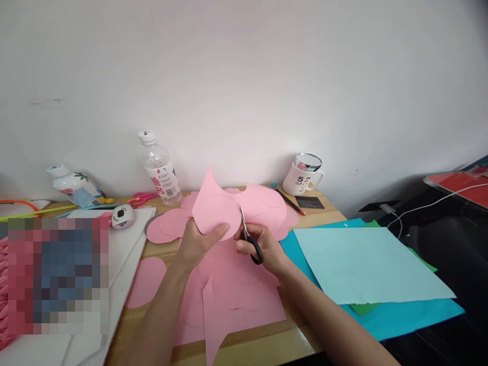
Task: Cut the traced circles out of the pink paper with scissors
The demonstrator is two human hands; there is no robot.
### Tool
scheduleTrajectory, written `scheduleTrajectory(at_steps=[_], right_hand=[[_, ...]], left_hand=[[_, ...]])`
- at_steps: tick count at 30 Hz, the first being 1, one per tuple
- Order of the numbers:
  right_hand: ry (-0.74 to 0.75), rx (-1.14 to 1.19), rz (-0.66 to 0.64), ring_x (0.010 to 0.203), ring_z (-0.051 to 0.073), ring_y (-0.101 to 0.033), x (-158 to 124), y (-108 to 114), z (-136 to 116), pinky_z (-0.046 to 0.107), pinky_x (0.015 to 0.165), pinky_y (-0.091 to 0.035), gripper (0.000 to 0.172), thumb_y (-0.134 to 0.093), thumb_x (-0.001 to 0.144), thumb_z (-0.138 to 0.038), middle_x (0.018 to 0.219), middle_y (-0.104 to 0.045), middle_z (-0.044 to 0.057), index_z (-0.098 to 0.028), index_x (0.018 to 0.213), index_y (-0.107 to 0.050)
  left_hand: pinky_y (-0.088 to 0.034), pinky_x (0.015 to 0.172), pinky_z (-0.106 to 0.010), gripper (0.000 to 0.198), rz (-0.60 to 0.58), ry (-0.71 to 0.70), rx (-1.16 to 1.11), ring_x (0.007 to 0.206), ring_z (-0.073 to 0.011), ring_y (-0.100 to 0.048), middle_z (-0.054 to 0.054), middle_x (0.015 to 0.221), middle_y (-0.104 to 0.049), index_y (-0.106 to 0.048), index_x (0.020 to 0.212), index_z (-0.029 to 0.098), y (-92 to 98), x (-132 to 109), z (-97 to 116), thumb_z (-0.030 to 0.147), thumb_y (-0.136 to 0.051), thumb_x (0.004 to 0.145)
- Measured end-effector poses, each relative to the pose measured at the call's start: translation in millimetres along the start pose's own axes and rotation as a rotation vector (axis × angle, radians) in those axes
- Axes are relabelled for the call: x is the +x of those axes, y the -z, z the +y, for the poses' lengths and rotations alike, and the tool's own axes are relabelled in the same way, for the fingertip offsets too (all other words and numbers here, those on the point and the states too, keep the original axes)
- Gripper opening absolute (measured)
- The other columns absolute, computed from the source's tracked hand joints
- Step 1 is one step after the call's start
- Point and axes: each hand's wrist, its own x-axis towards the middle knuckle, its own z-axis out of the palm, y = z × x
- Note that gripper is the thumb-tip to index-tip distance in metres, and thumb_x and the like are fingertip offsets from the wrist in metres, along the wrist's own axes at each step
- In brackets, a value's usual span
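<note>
My left hand (pixel 198 241) is closed on a sheet of pink paper (pixel 217 211), thumb on top, holding it up above the table. A drawn curve and a partly cut round edge show on this sheet. In my right hand (pixel 263 244) is a pair of scissors (pixel 252 244) with black handles, its blades pointing up at the right edge of the round part. Whether the blades are parted is hard to make out. Beneath both hands lie pink offcuts and sheets (pixel 244 300) with pencilled curves. A cut pink circle (pixel 147 282) rests to the left.
A water bottle (pixel 162 173), pink scissors (pixel 143 198) and a second bottle (pixel 74 185) stand or lie by the wall. At the back right are a white mug (pixel 303 175), a pencil (pixel 292 202) and a black card (pixel 310 202). Light blue paper (pixel 373 264) lies right.
</note>
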Motion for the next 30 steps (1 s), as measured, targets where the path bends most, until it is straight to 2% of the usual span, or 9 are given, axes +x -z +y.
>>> scheduleTrajectory(at_steps=[7,11,15,18,22,25,30], right_hand=[[0.001,-0.010,-0.014,0.052,0.011,-0.039,-1,0,-3,0.025,0.050,-0.031,0.040,-0.075,0.067,-0.053,0.054,-0.047,-0.003,-0.018,0.067,-0.057],[-0.006,-0.008,-0.014,0.053,0.011,-0.041,-2,-2,-4,0.025,0.050,-0.031,0.039,-0.074,0.069,-0.053,0.055,-0.048,-0.002,-0.017,0.066,-0.056],[0.006,0.017,0.003,0.053,0.011,-0.038,-2,-7,-4,0.025,0.050,-0.029,0.040,-0.074,0.069,-0.052,0.055,-0.046,-0.003,-0.018,0.064,-0.054],[0.002,0.020,0.018,0.052,0.010,-0.037,-1,-9,-3,0.025,0.050,-0.029,0.041,-0.075,0.067,-0.052,0.054,-0.044,-0.004,-0.018,0.064,-0.054],[-0.019,0.004,0.019,0.056,0.010,-0.037,-1,-5,-3,0.025,0.051,-0.029,0.040,-0.077,0.064,-0.051,0.061,-0.045,-0.004,-0.018,0.073,-0.057],[-0.004,0.000,-0.018,0.056,0.010,-0.036,0,0,-4,0.024,0.051,-0.029,0.041,-0.079,0.062,-0.050,0.063,-0.044,-0.004,-0.018,0.072,-0.054],[0.004,-0.003,-0.032,0.057,0.009,-0.035,1,3,-3,0.023,0.051,-0.029,0.043,-0.080,0.061,-0.049,0.063,-0.042,-0.004,-0.018,0.070,-0.052]], left_hand=[[-0.055,0.073,-0.034,0.035,0.032,-0.026,0.031,0.088,-0.0269,-0.067,-0.008,0.086,-0.074,-0.070,0.087,0.014,0.8,1,-2,0.041,-0.076,0.065],[-0.054,0.070,-0.032,0.032,0.029,-0.055,0.014,0.084,-0.0249,-0.067,-0.007,0.083,-0.074,-0.070,0.084,0.014,-0.7,1,-4,0.042,-0.073,0.069],[-0.054,0.068,-0.030,0.031,0.070,-0.041,-0.023,0.083,-0.0230,-0.066,-0.007,0.085,-0.073,-0.069,0.087,0.014,-6.8,1,-3,0.037,-0.074,0.068],[-0.052,0.058,-0.029,0.028,0.044,0.016,-0.028,0.069,-0.0205,-0.065,-0.005,0.073,-0.070,-0.067,0.080,0.015,-9.7,-1,-1,0.034,-0.078,0.062],[-0.048,0.052,-0.029,0.022,-0.031,0.022,0.043,0.057,-0.0174,-0.059,-0.002,0.058,-0.063,-0.064,0.069,0.016,-7.7,-1,1,0.035,-0.074,0.067],[-0.049,0.054,-0.029,0.022,-0.067,0.005,0.079,0.061,-0.0180,-0.060,-0.002,0.066,-0.066,-0.065,0.077,0.016,-5.6,-1,4,0.033,-0.074,0.067],[-0.052,0.063,-0.032,0.034,-0.090,0.001,0.095,0.077,-0.0217,-0.064,-0.006,0.085,-0.071,-0.066,0.097,0.015,-4.6,-1,7,0.032,-0.072,0.068]])
